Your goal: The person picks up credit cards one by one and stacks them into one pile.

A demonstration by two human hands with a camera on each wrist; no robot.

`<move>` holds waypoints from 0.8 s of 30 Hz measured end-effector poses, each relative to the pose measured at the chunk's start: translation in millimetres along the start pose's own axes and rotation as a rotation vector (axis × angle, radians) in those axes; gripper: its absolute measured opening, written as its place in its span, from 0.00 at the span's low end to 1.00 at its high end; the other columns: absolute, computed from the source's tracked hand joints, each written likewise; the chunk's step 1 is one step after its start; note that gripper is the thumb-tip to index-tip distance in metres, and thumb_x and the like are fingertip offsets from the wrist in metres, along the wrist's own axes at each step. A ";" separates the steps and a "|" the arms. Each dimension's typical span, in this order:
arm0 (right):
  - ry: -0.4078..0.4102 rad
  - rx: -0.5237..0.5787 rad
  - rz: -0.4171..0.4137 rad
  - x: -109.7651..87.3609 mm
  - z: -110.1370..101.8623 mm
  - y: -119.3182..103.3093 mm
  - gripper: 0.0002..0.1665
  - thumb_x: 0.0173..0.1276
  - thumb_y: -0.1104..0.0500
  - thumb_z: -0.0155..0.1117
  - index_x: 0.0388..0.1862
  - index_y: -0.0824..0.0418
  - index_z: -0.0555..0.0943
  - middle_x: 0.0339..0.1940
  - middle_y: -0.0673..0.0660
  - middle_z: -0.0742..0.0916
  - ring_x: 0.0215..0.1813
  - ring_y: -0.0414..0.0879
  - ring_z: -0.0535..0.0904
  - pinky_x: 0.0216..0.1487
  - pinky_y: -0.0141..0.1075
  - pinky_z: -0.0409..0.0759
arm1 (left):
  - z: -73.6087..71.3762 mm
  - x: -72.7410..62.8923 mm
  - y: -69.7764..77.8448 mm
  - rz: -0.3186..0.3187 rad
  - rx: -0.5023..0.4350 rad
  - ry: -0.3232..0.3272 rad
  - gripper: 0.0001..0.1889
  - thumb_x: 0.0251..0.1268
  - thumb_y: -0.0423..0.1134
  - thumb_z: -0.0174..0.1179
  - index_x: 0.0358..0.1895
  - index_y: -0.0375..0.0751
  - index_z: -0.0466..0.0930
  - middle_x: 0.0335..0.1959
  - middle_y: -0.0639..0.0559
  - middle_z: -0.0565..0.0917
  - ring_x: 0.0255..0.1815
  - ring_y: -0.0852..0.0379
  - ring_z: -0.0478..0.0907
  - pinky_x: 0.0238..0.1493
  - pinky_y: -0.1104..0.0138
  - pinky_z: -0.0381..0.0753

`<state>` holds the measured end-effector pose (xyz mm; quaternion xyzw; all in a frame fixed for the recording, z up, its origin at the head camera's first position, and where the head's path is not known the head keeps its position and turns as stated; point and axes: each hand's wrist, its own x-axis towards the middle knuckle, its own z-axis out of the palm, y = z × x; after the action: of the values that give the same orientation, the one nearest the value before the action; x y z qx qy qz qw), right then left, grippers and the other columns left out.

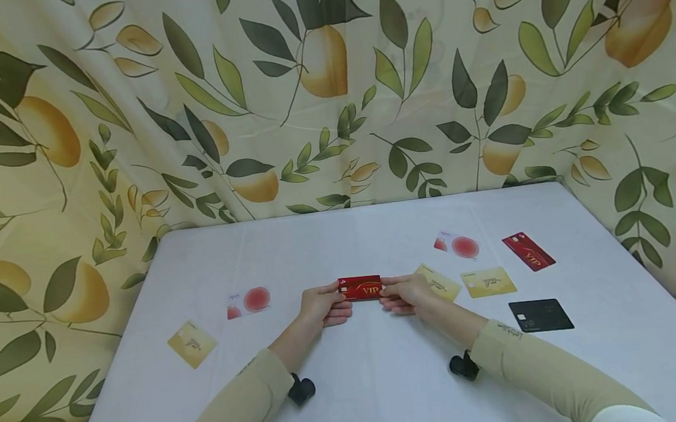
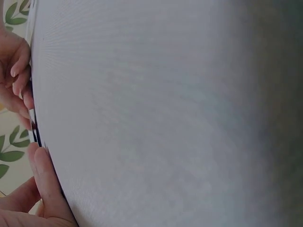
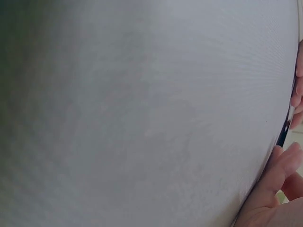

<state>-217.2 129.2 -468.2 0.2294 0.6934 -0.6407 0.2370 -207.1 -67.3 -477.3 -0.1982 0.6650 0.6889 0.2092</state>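
Note:
A red VIP card (image 1: 359, 288) lies level between the two hands near the middle of the white table. My left hand (image 1: 321, 305) pinches its left end, thumb on top and fingers below. At the opposite end my right hand (image 1: 408, 293) pinches it the same way. In the left wrist view the left hand (image 2: 45, 194) shows low at the left edge, with the other hand above it. The right wrist view has the right hand (image 3: 274, 189) in its lower right corner; the card appears there only as a thin dark edge.
Right of the hands lie gold cards (image 1: 489, 282), a pink-and-white card (image 1: 457, 245), another red VIP card (image 1: 528, 251) and a black card (image 1: 541, 315). To the left are a gold card (image 1: 192, 344) and a pink-and-white card (image 1: 249, 302). A patterned curtain (image 1: 330, 124) hangs behind the table.

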 end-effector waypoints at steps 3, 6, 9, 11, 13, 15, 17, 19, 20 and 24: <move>-0.009 -0.014 -0.010 1.0 -0.2 0.5 0.23 0.60 0.60 0.64 0.55 0.61 0.77 0.23 0.57 0.86 0.21 0.44 0.82 0.21 0.29 0.79 | 0.1 0.4 0.1 0.008 0.007 0.004 0.23 0.61 0.32 0.58 0.61 0.40 0.70 0.28 0.43 0.85 0.24 0.54 0.83 0.27 0.64 0.83; -0.017 -0.040 -0.026 1.9 -0.8 0.8 0.23 0.61 0.59 0.64 0.56 0.61 0.76 0.22 0.57 0.86 0.20 0.43 0.82 0.20 0.28 0.78 | 0.1 0.2 0.0 0.018 0.019 0.010 0.23 0.61 0.32 0.58 0.61 0.40 0.70 0.27 0.43 0.85 0.23 0.53 0.83 0.26 0.64 0.83; -0.018 -0.062 -0.037 2.5 -1.2 0.7 0.23 0.60 0.59 0.64 0.56 0.61 0.77 0.22 0.56 0.86 0.19 0.42 0.81 0.20 0.28 0.78 | 0.5 -0.3 0.5 0.026 0.027 0.014 0.23 0.60 0.32 0.58 0.61 0.39 0.71 0.26 0.43 0.85 0.23 0.53 0.83 0.26 0.64 0.83; -0.023 -0.073 -0.045 2.5 -1.4 0.6 0.23 0.61 0.59 0.64 0.56 0.62 0.76 0.22 0.56 0.86 0.19 0.41 0.81 0.20 0.28 0.78 | 0.7 -0.1 0.5 0.029 0.029 0.017 0.23 0.60 0.33 0.58 0.61 0.39 0.71 0.26 0.43 0.85 0.23 0.53 0.83 0.26 0.65 0.83; -0.018 -0.076 -0.042 1.9 -1.2 0.7 0.23 0.61 0.59 0.64 0.55 0.62 0.77 0.22 0.56 0.86 0.18 0.41 0.81 0.20 0.28 0.78 | 0.9 0.1 -0.1 0.033 0.033 0.018 0.23 0.60 0.33 0.59 0.60 0.39 0.71 0.25 0.44 0.85 0.22 0.54 0.83 0.25 0.65 0.83; -0.016 -0.080 -0.042 1.2 -1.1 0.9 0.23 0.61 0.59 0.64 0.55 0.62 0.76 0.21 0.56 0.85 0.19 0.42 0.81 0.20 0.28 0.78 | 1.1 -0.1 -1.0 0.037 0.040 0.025 0.23 0.60 0.33 0.59 0.60 0.39 0.71 0.24 0.44 0.84 0.22 0.54 0.83 0.25 0.65 0.83; -0.019 -0.089 -0.049 0.1 -1.2 1.0 0.23 0.61 0.60 0.63 0.56 0.63 0.76 0.21 0.56 0.85 0.19 0.42 0.81 0.20 0.28 0.78 | 1.3 -0.3 -2.0 0.049 0.047 0.036 0.23 0.60 0.32 0.59 0.60 0.38 0.72 0.24 0.44 0.84 0.21 0.54 0.83 0.24 0.66 0.83; -0.018 -0.091 -0.055 -0.7 -1.0 1.5 0.23 0.62 0.61 0.63 0.56 0.64 0.76 0.20 0.56 0.85 0.19 0.42 0.81 0.20 0.28 0.78 | 1.7 -1.4 -2.4 0.063 0.058 0.051 0.22 0.59 0.32 0.59 0.59 0.38 0.72 0.23 0.43 0.84 0.19 0.55 0.82 0.23 0.66 0.82; -0.020 -0.093 -0.061 -1.0 -0.8 1.7 0.22 0.62 0.61 0.62 0.56 0.64 0.76 0.20 0.56 0.85 0.20 0.42 0.81 0.20 0.29 0.79 | 1.9 -2.0 -2.4 0.068 0.062 0.058 0.22 0.59 0.32 0.59 0.59 0.38 0.73 0.23 0.43 0.84 0.19 0.55 0.82 0.22 0.67 0.82; -0.019 -0.084 -0.080 -2.0 0.2 2.1 0.22 0.62 0.62 0.62 0.56 0.64 0.75 0.20 0.56 0.85 0.20 0.43 0.81 0.21 0.30 0.79 | 3.0 -3.6 -1.6 0.076 0.058 0.075 0.22 0.58 0.30 0.59 0.58 0.39 0.73 0.22 0.42 0.84 0.18 0.56 0.82 0.21 0.68 0.82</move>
<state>-214.4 129.2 -468.6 0.1852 0.7260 -0.6221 0.2273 -203.3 -64.3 -476.6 -0.1925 0.6991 0.6689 0.1636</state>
